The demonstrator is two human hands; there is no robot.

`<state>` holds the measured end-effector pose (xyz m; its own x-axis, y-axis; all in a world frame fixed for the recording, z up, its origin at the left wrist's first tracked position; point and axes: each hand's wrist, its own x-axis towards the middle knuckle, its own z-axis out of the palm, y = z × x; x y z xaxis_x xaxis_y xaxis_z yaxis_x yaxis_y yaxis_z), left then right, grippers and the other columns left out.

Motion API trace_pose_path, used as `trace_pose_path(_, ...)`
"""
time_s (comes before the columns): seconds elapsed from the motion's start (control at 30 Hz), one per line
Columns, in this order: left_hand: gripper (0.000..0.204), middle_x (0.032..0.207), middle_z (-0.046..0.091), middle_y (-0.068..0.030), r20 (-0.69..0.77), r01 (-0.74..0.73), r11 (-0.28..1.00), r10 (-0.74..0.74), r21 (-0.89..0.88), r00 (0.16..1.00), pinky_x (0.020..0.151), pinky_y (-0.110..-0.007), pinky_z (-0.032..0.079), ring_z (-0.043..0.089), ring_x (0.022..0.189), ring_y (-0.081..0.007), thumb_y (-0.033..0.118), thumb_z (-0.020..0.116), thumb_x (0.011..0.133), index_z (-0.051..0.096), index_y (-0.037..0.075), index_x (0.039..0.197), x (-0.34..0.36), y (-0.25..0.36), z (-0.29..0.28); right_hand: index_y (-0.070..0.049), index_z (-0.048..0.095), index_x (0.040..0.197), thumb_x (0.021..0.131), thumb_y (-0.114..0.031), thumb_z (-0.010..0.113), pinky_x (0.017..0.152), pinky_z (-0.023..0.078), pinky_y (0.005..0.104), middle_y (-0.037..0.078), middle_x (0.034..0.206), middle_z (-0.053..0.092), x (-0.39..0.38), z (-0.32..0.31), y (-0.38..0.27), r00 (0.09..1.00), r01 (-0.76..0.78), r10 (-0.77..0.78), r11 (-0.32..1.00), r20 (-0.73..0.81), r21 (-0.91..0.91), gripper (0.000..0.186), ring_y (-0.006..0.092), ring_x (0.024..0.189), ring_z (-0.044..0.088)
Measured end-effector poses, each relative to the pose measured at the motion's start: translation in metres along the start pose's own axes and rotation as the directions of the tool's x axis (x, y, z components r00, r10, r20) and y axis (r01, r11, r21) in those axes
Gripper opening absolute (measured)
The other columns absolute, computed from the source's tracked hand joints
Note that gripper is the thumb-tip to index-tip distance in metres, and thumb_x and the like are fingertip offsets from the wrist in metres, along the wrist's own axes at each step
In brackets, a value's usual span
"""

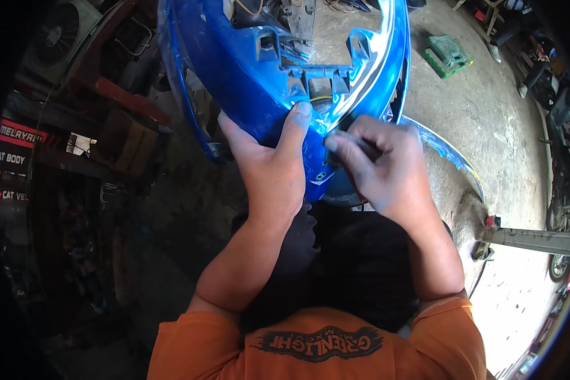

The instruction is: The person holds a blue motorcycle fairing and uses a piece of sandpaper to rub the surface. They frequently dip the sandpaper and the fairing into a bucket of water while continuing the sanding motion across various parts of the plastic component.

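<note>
Blue panel (pixel 234 69): in front of the person at the upper middle, its narrow tip toward the body and between the two hands.
Left hand (pixel 269 161): gripping the panel's left side near the tip, thumb laid along the top face and pointing away from the body; the other fingers are mostly hidden.
Left forearm (pixel 244 253): slanting up and inward from a bent elbow.
Right hand (pixel 389 158): fingers curled in toward the thumb, thumb tip at the panel's right edge; I cannot tell whether anything is pinched.
Right forearm (pixel 434 247): leaning up and to the left, elbow bent.
</note>
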<state>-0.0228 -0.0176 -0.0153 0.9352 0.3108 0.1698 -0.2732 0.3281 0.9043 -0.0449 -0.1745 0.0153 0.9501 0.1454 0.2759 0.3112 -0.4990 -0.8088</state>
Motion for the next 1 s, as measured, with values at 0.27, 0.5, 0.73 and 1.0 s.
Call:
trace_pose_path(0.27,0.078,0.143,0.057,-0.0170,-0.023,0.008,0.999,-0.009,-0.033,1.000,0.110,-0.040,0.049,0.061,0.124,-0.0226,0.008,0.083,0.095,0.034,-0.002,0.155,-0.001,0.001,0.001,0.002,0.068,0.078,0.098,-0.014,0.081,0.053,0.041,0.0311,0.005,0.059,0.060,-0.002,0.003,0.008,0.998,0.061,-0.060,0.998,-0.024,0.024,0.028,0.0078,0.055,0.051)
trace_pose_path(0.5,0.080,0.141,0.057,-0.0169,-0.017,0.010,1.000,-0.010,-0.022,1.000,0.111,-0.040,0.049,0.060,0.124,-0.0228,0.007,0.083,0.094,0.032,-0.003,0.156,-0.002,0.004,0.000,0.001,0.070,0.077,0.092,-0.013,0.083,0.055,0.049,0.0386,0.018,0.064,0.064,-0.006,0.004,0.003,0.996,-0.078,0.076,0.996,0.043,0.045,0.025,0.0296,0.052,0.062)
trace_pose_path(0.73,0.078,0.144,0.056,-0.0175,-0.008,0.004,0.999,-0.004,-0.042,1.000,0.111,-0.040,0.049,0.060,0.126,-0.0230,0.007,0.082,0.095,0.033,-0.003,0.155,-0.004,0.002,-0.001,0.001,0.070,0.078,0.093,-0.013,0.082,0.055,0.048,0.0393,0.018,0.064,0.063,-0.008,0.006,0.003,0.995,-0.099,0.099,0.992,0.003,0.072,0.024,0.0279,0.052,0.060)
trace_pose_path(1.0,0.077,0.145,0.056,-0.0173,-0.090,-0.003,0.992,-0.008,-0.130,0.996,0.111,-0.040,0.049,0.060,0.127,-0.0233,0.007,0.081,0.096,0.033,-0.002,0.156,-0.003,0.001,0.001,0.001,0.067,0.078,0.094,-0.013,0.080,0.056,0.048,0.0424,0.024,0.067,0.062,-0.007,0.013,0.000,0.994,-0.106,0.107,0.988,0.003,0.111,0.024,0.0416,0.059,0.064)
